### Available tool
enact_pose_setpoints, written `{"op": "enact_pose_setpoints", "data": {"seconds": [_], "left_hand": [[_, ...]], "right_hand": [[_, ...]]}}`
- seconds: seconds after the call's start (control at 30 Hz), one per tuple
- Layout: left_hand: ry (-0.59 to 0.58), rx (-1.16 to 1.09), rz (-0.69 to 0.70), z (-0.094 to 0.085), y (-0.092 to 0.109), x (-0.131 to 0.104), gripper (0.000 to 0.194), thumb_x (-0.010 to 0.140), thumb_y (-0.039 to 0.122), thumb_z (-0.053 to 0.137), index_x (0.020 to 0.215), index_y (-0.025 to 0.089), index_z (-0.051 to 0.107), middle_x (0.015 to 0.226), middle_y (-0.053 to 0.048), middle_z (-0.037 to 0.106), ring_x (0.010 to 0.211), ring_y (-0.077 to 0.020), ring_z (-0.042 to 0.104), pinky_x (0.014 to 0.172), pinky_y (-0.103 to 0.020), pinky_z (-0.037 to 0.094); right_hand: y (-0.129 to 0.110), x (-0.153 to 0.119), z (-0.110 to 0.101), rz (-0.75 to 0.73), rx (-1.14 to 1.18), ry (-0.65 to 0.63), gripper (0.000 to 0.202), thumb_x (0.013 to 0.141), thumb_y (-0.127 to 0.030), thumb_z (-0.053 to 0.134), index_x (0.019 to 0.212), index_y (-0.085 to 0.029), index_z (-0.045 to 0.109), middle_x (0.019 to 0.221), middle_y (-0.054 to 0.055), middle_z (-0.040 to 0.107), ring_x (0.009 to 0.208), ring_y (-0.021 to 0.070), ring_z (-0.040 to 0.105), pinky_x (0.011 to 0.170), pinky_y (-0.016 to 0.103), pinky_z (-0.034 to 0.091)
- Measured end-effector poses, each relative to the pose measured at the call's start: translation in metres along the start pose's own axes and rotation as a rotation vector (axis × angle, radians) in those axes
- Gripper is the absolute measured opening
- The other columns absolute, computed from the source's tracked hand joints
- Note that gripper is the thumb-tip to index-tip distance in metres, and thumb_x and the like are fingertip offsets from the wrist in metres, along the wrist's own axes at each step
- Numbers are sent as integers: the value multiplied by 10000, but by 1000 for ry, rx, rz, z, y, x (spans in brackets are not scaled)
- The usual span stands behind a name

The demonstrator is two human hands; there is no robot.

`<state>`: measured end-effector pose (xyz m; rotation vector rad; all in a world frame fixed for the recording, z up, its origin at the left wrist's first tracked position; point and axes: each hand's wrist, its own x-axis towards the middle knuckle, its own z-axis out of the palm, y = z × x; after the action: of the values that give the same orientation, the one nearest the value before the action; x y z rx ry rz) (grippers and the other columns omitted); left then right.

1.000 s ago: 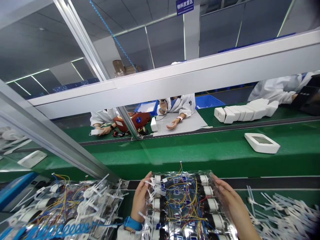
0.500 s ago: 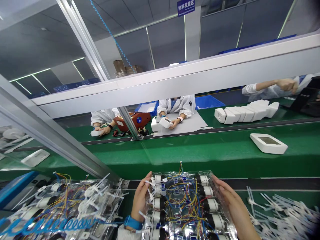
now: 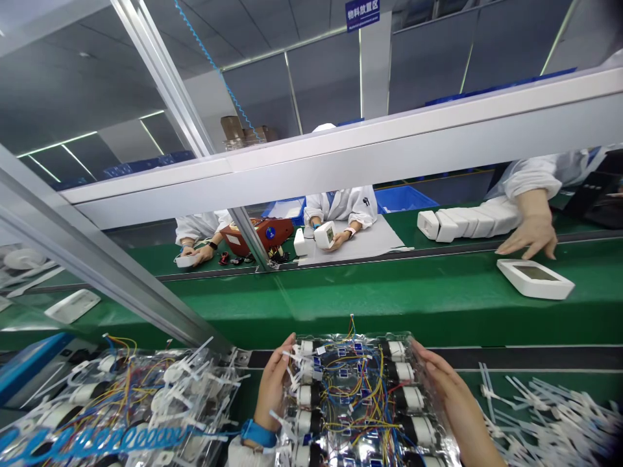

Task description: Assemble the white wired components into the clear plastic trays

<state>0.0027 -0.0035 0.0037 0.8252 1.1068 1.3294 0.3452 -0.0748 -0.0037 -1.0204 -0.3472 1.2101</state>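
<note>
A clear plastic tray lies in front of me, filled with rows of black-and-white cylindrical parts, small blue boards and tangled coloured wires. My left hand grips its left edge, fingers along the side; a blue wrist strap is on that wrist. On the opposite edge my right hand is closed around the rim, its thumb side facing up. White strip-like parts rest on the tray's left side near my left hand.
Left, another wired tray sits beneath a coiled blue cord. Loose white strips are piled right. Across the green conveyor, co-workers handle white devices; one hand reaches over a white device. A metal post slants nearby.
The co-worker's hand at the right has come down over the belt. White devices on the belt have shifted slightly right. The middle co-worker has turned their device. My hands and tray stay still.
</note>
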Motion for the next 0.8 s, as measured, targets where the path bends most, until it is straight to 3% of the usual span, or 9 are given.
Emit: {"op": "enact_pose_setpoints", "data": {"seconds": [0.37, 0.8], "left_hand": [[-3, -8, 6, 0, 0, -1, 446, 718, 559, 800, 985, 204, 762, 1480, -107, 540, 1466, -365, 350, 1240, -525, 220], [-2, 22, -15, -2, 1, -1, 454, 721, 566, 795, 1022, 228, 759, 1495, -80, 528, 1469, -343, 355, 1244, -503, 227]], "right_hand": [[-1, 0, 2, -5, -3, 12, 374, 614, -500, 921, 874, -266, 790, 1296, 53, 682, 1392, 351, 427, 1199, 479, 279], [-2, 1, 1, -1, 26, 8, 387, 596, -494, 938, 861, -253, 792, 1309, 77, 672, 1404, 364, 404, 1211, 501, 228]]}}
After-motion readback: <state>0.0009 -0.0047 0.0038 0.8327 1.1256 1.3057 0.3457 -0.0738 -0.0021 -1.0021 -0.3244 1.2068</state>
